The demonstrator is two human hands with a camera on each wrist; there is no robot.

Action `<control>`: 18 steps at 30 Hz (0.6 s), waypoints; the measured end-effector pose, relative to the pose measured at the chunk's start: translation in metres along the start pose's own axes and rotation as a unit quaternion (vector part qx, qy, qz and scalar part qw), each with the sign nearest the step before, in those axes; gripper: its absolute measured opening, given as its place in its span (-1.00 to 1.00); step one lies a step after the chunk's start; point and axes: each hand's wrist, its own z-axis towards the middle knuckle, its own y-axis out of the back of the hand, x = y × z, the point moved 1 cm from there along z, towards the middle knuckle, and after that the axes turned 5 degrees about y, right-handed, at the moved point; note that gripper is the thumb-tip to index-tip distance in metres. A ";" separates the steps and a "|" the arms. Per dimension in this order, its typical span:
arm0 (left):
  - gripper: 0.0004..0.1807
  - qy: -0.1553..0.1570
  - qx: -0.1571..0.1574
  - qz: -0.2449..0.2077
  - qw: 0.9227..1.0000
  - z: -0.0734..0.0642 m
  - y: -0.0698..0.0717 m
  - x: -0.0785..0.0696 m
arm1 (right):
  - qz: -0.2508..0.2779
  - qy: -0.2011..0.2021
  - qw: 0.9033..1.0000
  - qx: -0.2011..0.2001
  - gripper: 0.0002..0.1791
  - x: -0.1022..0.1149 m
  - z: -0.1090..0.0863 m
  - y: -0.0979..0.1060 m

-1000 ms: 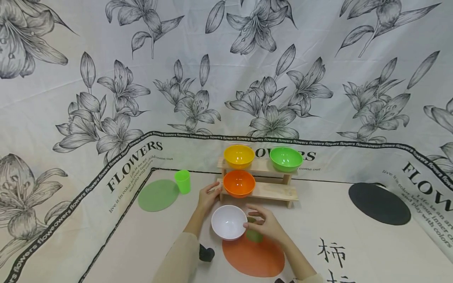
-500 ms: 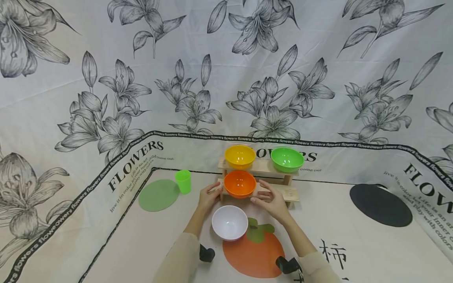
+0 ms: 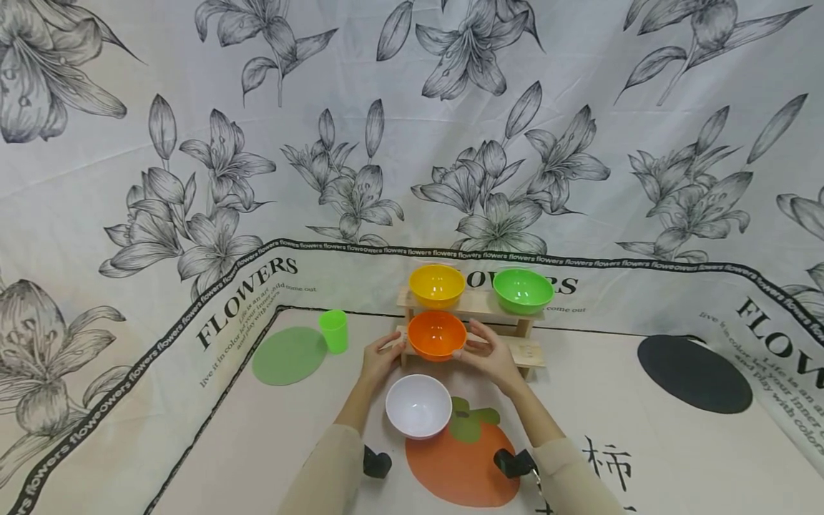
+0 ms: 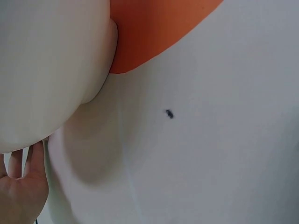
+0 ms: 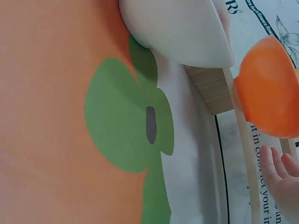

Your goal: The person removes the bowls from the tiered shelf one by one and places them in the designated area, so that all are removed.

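An orange bowl sits on the lower step of a wooden two-step stand. To its right is my right hand, thumb and fingers spread close to the bowl's side; in the right wrist view a narrow gap shows between the fingertips and the orange bowl. My left hand is at the stand's left end, fingers loosely bent and holding nothing visible. A white bowl stands on the table between my forearms. In the left wrist view, part of my left hand shows beyond the white bowl, which hides its fingertips.
On the upper step are a yellow bowl and a green bowl. A green cup stands left of the stand, beside a printed green oval. The cloth also bears an orange persimmon print and a dark oval.
My right hand has left the white bowl's right side and moved forward to the orange bowl, its fingers now closer to it. My left hand and the bowls stay in place.
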 end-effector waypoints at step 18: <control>-0.58 0.005 -0.006 -0.003 1.000 0.001 -0.001 0.003 | 0.011 -0.027 0.998 0.050 -0.22 0.013 0.002 -0.016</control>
